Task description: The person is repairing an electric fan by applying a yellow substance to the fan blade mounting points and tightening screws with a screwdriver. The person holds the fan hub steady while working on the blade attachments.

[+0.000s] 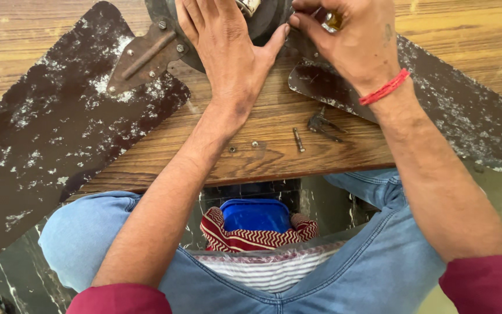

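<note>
Left hand (228,52) lies flat, fingers spread, on the heavy, rigid fan motor (262,23); right hand (350,40) seemingly pinches its rim beside the stiff blade (466,122), the best hold.

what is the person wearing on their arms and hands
Both forearms are bare, with dark red sleeves pushed up near the elbows. The right wrist carries a red thread band, and the right hand wears a ring with a yellowish stone. The left hand wears nothing.

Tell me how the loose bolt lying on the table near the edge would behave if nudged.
The bolt looks small, rigid metal, so probably light. Its round shaft suggests it may roll. It lies near the wooden table edge, so it could drop off.
</note>
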